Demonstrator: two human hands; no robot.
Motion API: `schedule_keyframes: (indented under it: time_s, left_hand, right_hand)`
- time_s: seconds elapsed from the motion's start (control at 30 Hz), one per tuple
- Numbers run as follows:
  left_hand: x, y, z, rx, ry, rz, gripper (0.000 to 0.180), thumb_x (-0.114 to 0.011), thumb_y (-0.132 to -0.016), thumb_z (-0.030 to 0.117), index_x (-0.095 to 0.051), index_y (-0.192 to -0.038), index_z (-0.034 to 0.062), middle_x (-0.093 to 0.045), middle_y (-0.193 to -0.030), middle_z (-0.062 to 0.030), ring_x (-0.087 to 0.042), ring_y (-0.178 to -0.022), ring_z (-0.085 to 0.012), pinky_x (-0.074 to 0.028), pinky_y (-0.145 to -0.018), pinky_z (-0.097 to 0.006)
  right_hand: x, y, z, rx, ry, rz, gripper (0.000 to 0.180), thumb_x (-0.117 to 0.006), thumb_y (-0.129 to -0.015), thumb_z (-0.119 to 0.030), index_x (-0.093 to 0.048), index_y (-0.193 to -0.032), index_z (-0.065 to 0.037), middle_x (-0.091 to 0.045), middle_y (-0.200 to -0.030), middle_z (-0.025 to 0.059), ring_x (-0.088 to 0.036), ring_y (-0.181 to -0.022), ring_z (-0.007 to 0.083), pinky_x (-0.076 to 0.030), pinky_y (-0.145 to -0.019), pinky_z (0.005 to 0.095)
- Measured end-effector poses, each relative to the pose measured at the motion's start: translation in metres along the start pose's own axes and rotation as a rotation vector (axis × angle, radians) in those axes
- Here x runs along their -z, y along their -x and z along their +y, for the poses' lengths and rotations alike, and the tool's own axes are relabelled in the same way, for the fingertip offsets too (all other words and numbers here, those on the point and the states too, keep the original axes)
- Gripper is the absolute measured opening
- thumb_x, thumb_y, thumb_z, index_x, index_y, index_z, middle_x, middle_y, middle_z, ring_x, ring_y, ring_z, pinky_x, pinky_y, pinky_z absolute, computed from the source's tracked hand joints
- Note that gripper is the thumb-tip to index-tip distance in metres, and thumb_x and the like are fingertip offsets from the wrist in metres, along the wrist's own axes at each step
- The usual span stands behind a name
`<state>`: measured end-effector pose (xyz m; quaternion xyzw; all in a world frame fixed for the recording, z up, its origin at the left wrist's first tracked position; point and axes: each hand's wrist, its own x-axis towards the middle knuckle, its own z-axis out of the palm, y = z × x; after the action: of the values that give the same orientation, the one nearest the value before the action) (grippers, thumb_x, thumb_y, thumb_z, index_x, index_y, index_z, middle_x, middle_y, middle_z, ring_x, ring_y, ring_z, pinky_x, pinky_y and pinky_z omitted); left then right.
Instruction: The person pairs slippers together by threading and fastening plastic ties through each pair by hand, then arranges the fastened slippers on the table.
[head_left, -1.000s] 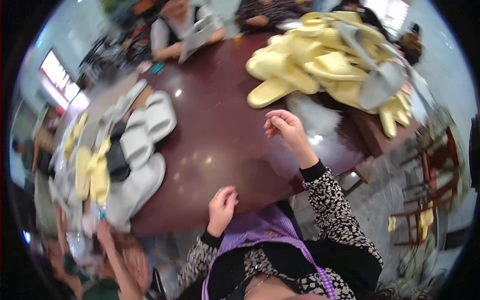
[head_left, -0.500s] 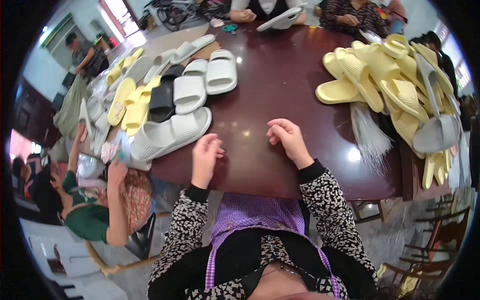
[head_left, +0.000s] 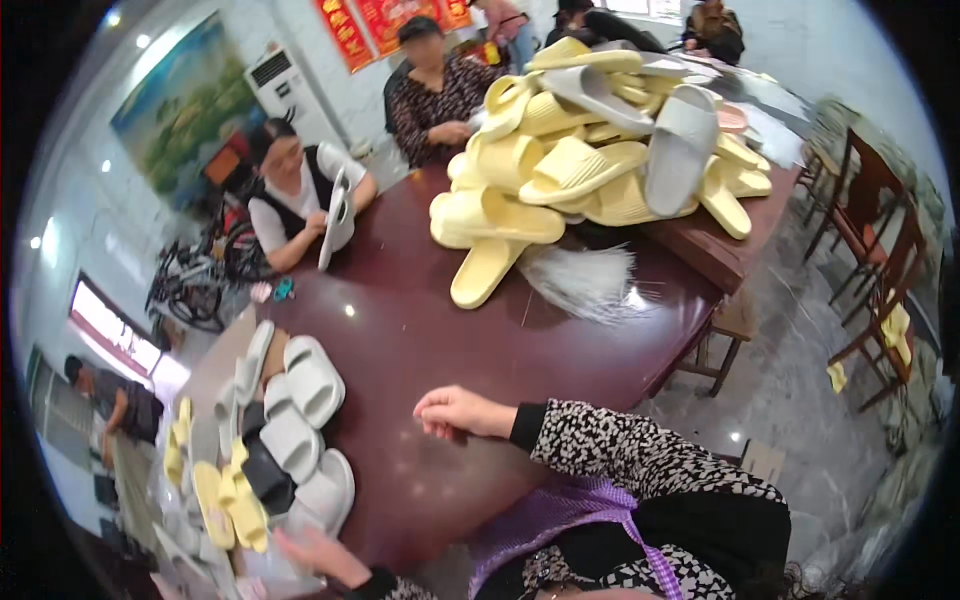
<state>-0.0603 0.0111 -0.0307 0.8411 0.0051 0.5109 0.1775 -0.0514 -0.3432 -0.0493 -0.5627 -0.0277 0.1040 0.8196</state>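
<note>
Our left hand (head_left: 322,556) is blurred at the near left of the table (head_left: 385,350), its fingers apparently outstretched and fairly wide, right beside the nearest grey slipper (head_left: 325,490); we cannot tell whether they touch. Our right hand (head_left: 455,412) is over the bare middle, fingers curled narrow with nothing visible in them, though we cannot tell if they pinch something small.

Farther along the left side are more pale grey slippers (head_left: 314,382), a black slipper (head_left: 266,465) and yellow slippers (head_left: 242,507), packed close, so a hasty sweep could knock a neighbour askew or mix colours. At the far right, a loose pile of yellow slippers (head_left: 575,180) has a grey slipper (head_left: 683,150) leaning on it; a bump or a pull from low down might make it slide. The pale strands (head_left: 590,283) fanned beneath its near side could scatter if brushed.
</note>
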Motion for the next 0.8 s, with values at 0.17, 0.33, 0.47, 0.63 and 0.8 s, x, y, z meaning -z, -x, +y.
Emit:
schedule_keyframes:
  time_s: [0.17, 0.33, 0.47, 0.63, 0.8]
  left_hand:
    - [-0.005, 0.051, -0.139, -0.164, -0.758, -0.224, 0.049, -0.037, -0.093, 0.012, -0.02, -0.139, 0.009, -0.039, -0.137, -0.0167, -0.044, -0.122, -0.0347, -0.048, -0.082, -0.038]
    - [0.013, 0.042, -0.057, -0.05, -0.507, -0.098, 0.05, -0.068, -0.08, 0.044, -0.056, -0.107, 0.0034, -0.056, -0.106, -0.0191, -0.053, -0.096, -0.0388, -0.04, -0.084, -0.055]
    - [0.027, 0.022, -0.029, 0.276, -0.264, -0.279, 0.063, -0.065, -0.083, 0.037, -0.044, -0.128, -0.0034, -0.048, -0.118, -0.0317, -0.043, -0.111, -0.0474, -0.037, -0.094, -0.053]
    - [0.002, 0.011, -0.079, 0.316, -0.345, -0.243, 0.061, -0.06, -0.085, 0.029, -0.04, -0.13, -0.0068, -0.047, -0.126, -0.0266, -0.044, -0.118, -0.0403, -0.035, -0.099, -0.043]
    - [-0.031, 0.004, -0.117, 0.392, -0.274, -0.273, 0.062, -0.061, -0.084, 0.026, -0.039, -0.129, -0.0093, -0.048, -0.125, -0.029, -0.047, -0.114, -0.0398, -0.036, -0.1, -0.043]
  right_hand:
    - [0.009, -0.008, 0.016, 0.019, -0.032, -0.06, 0.017, -0.053, -0.092, -0.015, -0.058, -0.102, -0.003, -0.062, -0.077, 0.0027, -0.054, -0.059, 0.0059, -0.046, -0.053, 0.0196]
    - [0.012, -0.01, 0.011, 0.023, -0.028, -0.032, 0.016, -0.052, -0.091, -0.014, -0.058, -0.101, -0.003, -0.062, -0.077, 0.0025, -0.054, -0.059, 0.0062, -0.046, -0.053, 0.0196]
    - [0.016, -0.013, 0.011, 0.031, -0.051, -0.016, 0.016, -0.052, -0.091, -0.013, -0.057, -0.101, -0.002, -0.062, -0.077, 0.0024, -0.054, -0.059, 0.0065, -0.046, -0.054, 0.0197]
    - [0.012, -0.016, 0.015, 0.044, -0.075, 0.001, 0.015, -0.051, -0.091, -0.013, -0.059, -0.098, -0.002, -0.061, -0.073, 0.0034, -0.054, -0.054, 0.0074, -0.046, -0.048, 0.0217]
    - [0.019, -0.018, 0.02, 0.061, -0.058, 0.013, 0.015, -0.052, -0.091, -0.013, -0.059, -0.099, -0.002, -0.061, -0.074, 0.0037, -0.054, -0.056, 0.0074, -0.046, -0.049, 0.0212]
